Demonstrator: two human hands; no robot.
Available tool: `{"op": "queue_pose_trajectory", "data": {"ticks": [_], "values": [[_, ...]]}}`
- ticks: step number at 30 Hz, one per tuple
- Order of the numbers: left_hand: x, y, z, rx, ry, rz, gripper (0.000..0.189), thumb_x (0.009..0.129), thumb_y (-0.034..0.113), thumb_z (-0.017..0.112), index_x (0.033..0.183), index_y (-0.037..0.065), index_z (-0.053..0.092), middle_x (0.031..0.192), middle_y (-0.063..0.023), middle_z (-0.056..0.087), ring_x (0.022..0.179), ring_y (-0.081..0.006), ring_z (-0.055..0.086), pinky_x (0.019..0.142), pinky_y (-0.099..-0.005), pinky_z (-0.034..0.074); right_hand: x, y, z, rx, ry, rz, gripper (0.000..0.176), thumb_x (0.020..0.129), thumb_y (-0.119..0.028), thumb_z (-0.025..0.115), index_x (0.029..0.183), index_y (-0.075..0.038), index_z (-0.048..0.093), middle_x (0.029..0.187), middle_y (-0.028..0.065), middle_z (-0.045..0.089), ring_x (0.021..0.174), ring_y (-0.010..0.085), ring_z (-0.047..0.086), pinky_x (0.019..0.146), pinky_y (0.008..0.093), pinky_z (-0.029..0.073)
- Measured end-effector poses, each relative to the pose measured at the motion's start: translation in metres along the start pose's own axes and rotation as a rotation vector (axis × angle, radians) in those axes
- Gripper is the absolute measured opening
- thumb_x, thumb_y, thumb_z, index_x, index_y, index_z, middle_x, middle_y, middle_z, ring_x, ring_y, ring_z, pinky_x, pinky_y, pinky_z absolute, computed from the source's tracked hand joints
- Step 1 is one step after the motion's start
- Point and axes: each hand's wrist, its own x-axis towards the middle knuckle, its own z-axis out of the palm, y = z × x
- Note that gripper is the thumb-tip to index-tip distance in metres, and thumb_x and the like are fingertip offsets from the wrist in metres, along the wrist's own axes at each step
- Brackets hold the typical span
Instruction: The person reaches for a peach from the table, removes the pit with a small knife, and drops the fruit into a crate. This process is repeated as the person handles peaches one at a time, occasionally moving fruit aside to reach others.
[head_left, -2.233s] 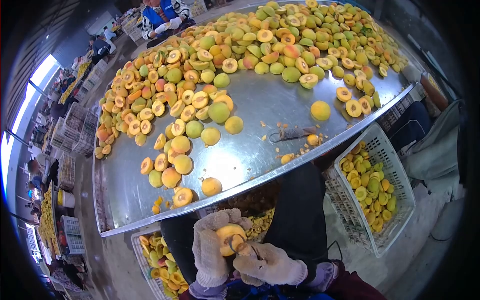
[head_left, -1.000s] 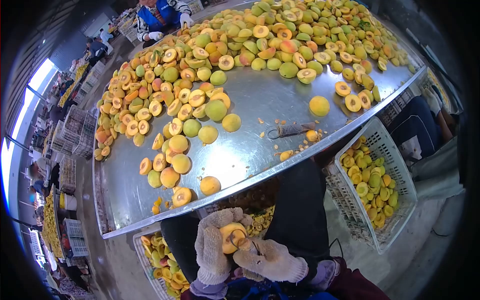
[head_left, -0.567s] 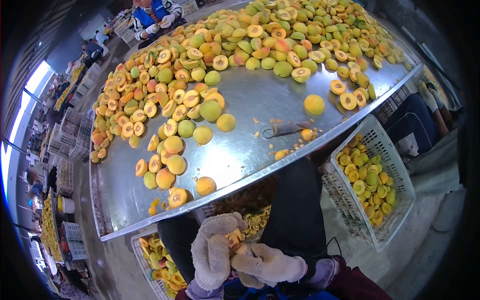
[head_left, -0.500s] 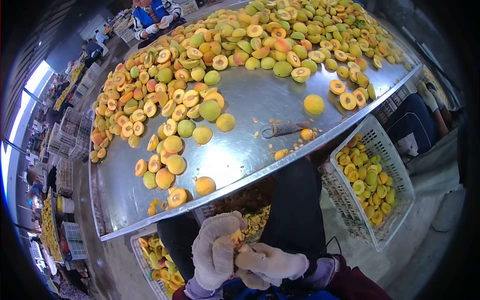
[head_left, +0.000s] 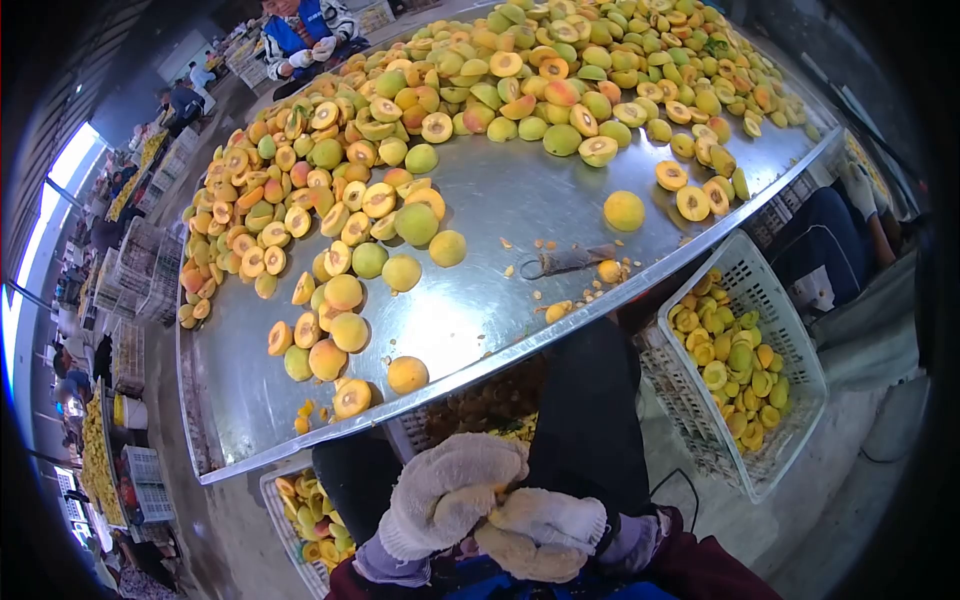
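Both of my hands wear pale, soiled gloves and meet above my lap, below the table's front edge. My left hand [head_left: 455, 492] is curled over, its fingers pressed against my right hand [head_left: 545, 530], which is closed too. A small orange bit of fruit [head_left: 499, 489] shows between them; most of what they hold is hidden. On the metal table [head_left: 480, 200] in front lie a great many whole and halved yellow-green fruits [head_left: 440, 127]. A dark-handled tool with a wire loop [head_left: 570, 260] rests near the front edge, beside small scraps.
A white crate [head_left: 790, 400] of fruit halves stands at the right, another crate [head_left: 290, 530] at the lower left. A co-worker in a blue vest [head_left: 300, 35] sits across the table; a person's leg [head_left: 820, 240] shows at the right. Stacked crates [head_left: 145, 265] stand farther left.
My hands have come closer together, with my left hand now raised and turned over the orange fruit, which shows less. The view has shifted slightly; the co-worker's head is more visible.
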Motion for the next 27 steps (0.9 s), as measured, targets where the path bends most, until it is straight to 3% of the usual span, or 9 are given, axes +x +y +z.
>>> {"op": "queue_pose_trajectory", "data": {"ticks": [2, 8, 11, 16, 18, 19, 22, 25, 27], "values": [[0.004, -0.003, 0.002, 0.014, -0.053, 0.174, 0.025, 0.094, 0.016, 0.059, 0.109, -0.004, 0.062, 0.108, -0.0191, 0.065, 0.092, -0.0301, 0.065, 0.084, -0.0385, 0.052, 0.0, 0.002, -0.001, 0.055, -0.086, -0.046, 0.045, 0.102, -0.044, 0.038, 0.085, -0.005, 0.051, 0.046, 0.0, 0.042, 0.031, 0.009, 0.036, 0.029, 0.0225, 0.03], [-0.009, 0.013, 0.018, -0.405, 0.133, -0.254, 0.04, 0.098, 0.032, 0.054, 0.116, -0.004, 0.057, 0.114, -0.021, 0.061, 0.099, -0.029, 0.064, 0.089, -0.039, 0.052, 0.003, 0.005, 0.002, 0.189, -0.203, -0.079, 0.048, 0.102, -0.047, 0.037, 0.086, -0.004, 0.051, 0.048, -0.0003, 0.042, 0.032, 0.0088, 0.036, 0.03, 0.021, 0.03], [-0.015, 0.009, 0.036, -0.518, 0.397, -0.31, 0.046, 0.099, 0.04, 0.05, 0.115, -0.003, 0.056, 0.113, -0.021, 0.061, 0.095, -0.0289, 0.064, 0.089, -0.0385, 0.052, 0.003, 0.006, 0.005, 0.003, 0.083, -0.099, 0.048, 0.102, -0.047, 0.037, 0.087, -0.004, 0.052, 0.05, 0.0, 0.044, 0.031, 0.0089, 0.035, 0.03, 0.021, 0.03], [-0.01, -0.006, 0.032, -0.538, 0.497, -0.423, 0.048, 0.099, 0.045, 0.047, 0.113, -0.001, 0.054, 0.101, -0.0191, 0.065, 0.086, -0.0254, 0.065, 0.072, -0.0352, 0.056, 0.012, 0.01, -0.024, -0.086, -0.262, 0.018, 0.04, 0.102, -0.039, 0.042, 0.092, -0.003, 0.056, 0.059, -0.0003, 0.052, 0.048, 0.0065, 0.05, 0.046, 0.017, 0.041], [-0.013, -0.027, 0.024, -1.361, 0.344, -0.505, 0.046, 0.101, 0.043, 0.042, 0.111, 0.0, 0.054, 0.094, -0.0165, 0.066, 0.075, -0.0228, 0.066, 0.054, -0.0297, 0.053, 0.014, 0.009, -0.017, -0.118, -0.165, 0.021, 0.037, 0.102, -0.036, 0.043, 0.089, -0.003, 0.056, 0.061, 0.0007, 0.053, 0.052, 0.0072, 0.052, 0.053, 0.0182, 0.043], [-0.016, -0.022, 0.02, -1.358, 0.341, -0.499, 0.046, 0.101, 0.043, 0.042, 0.111, 0.0, 0.054, 0.094, -0.0165, 0.066, 0.075, -0.0228, 0.066, 0.054, -0.0297, 0.053, 0.015, 0.008, -0.011, -0.151, -0.061, 0.006, 0.035, 0.101, -0.033, 0.044, 0.087, -0.004, 0.056, 0.063, 0.0017, 0.055, 0.055, 0.0079, 0.054, 0.06, 0.0195, 0.046], [-0.039, 0.0, -0.01, -0.535, 0.734, -0.513, 0.041, 0.101, 0.041, 0.042, 0.111, 0.003, 0.055, 0.09, -0.014, 0.065, 0.069, -0.0223, 0.067, 0.045, -0.0251, 0.048, 0.018, 0.005, -0.004, -0.205, 0.144, 0.002, 0.031, 0.101, -0.027, 0.045, 0.081, -0.005, 0.056, 0.066, 0.0036, 0.057, 0.062, 0.0093, 0.057, 0.074, 0.0221, 0.051], [-0.098, -0.006, -0.064, 0.069, 1.045, -0.405, 0.033, 0.099, 0.035, 0.049, 0.106, 0.004, 0.06, 0.091, -0.014, 0.065, 0.074, -0.0258, 0.067, 0.054, -0.0301, 0.052, 0.023, -0.006, -0.011, -0.333, 0.184, -0.009, 0.044, 0.102, -0.043, 0.042, 0.084, -0.005, 0.055, 0.054, 0.0027, 0.05, 0.037, 0.008, 0.041, 0.038, 0.0196, 0.035], [-0.137, -0.007, -0.101, 1.054, 0.843, -0.623, 0.025, 0.096, 0.025, 0.055, 0.1, 0.002, 0.065, 0.098, -0.015, 0.066, 0.085, -0.0291, 0.067, 0.071, -0.0361, 0.054, 0.027, -0.007, -0.01, -0.367, 0.219, -0.035, 0.045, 0.102, -0.045, 0.042, 0.085, -0.005, 0.055, 0.054, 0.004, 0.052, 0.035, 0.0089, 0.041, 0.032, 0.02, 0.03]]}}
